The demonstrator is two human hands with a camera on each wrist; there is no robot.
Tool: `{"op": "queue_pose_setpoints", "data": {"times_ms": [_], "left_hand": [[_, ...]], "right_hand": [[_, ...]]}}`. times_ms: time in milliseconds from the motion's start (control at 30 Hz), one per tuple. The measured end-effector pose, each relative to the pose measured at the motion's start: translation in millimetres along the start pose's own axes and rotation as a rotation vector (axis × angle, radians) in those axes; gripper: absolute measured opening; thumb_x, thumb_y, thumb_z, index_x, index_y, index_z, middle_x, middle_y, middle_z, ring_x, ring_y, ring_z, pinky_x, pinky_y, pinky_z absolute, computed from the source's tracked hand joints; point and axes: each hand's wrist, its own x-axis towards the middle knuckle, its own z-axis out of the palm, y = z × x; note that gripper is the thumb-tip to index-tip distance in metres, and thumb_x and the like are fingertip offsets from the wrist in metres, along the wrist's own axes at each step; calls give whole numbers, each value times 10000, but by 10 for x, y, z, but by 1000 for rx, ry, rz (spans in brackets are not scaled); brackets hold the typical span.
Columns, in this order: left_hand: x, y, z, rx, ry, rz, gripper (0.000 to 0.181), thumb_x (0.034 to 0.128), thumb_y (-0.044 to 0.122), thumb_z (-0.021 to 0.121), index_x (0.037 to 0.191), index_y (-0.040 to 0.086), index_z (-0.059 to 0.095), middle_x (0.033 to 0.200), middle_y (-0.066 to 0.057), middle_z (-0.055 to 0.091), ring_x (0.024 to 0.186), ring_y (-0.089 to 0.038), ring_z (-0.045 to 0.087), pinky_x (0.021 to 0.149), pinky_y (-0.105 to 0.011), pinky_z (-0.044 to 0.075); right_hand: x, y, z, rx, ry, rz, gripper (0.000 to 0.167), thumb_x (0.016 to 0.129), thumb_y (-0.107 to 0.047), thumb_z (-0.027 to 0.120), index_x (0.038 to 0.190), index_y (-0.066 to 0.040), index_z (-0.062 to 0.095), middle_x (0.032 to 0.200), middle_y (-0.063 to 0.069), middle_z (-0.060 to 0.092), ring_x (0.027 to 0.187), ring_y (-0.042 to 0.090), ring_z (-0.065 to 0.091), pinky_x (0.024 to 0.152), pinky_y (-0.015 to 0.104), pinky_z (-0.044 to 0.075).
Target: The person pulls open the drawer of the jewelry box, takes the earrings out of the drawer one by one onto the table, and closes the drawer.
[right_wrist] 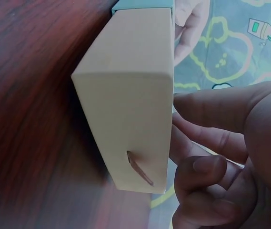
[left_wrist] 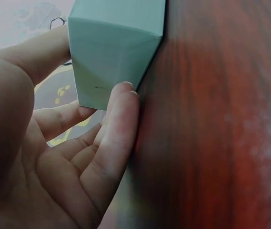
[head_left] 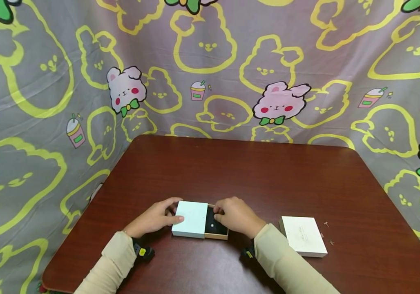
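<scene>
A jewelry box with a pale blue sleeve lies on the table, its tan drawer pulled partway out to the right. Inside the drawer is a black pad bearing a small shiny stud. My left hand holds the sleeve's left end, thumb on top and fingers around the end and far side. Bent over the drawer, my right hand has its thumb and index fingertips at the black pad; whatever may be between them is hidden. A ribbon tab sticks out of the drawer's end.
A white box with faint lettering stands on the brown table to the right. Two tiny metallic pieces, one a small stud-like item, lie beside it. A patterned curtain hangs around the table's back and sides.
</scene>
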Motion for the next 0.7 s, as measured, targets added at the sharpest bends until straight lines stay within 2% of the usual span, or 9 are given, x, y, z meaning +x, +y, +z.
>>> {"op": "queue_pose_setpoints", "data": {"times_ms": [433,700], "left_hand": [[13,-7,7,20,5,-25,637,871,424,726,1380,122,491,1015,-57,572,750,-191,581,601,-349,516],[6,16,8,6,4,-21,613,881,401,722,1375,120,493,1009,-54,576,748,-192,587,598,-349,519]], "right_hand": [[56,-8,41,-46,-44,-16,74,831,-203,758,884,-158,731,739,-124,637,674,33,582,664,298,489],[70,-1,62,-74,-32,-59,52,810,-173,767,818,-170,716,711,-128,624,657,37,570,639,284,477]]}}
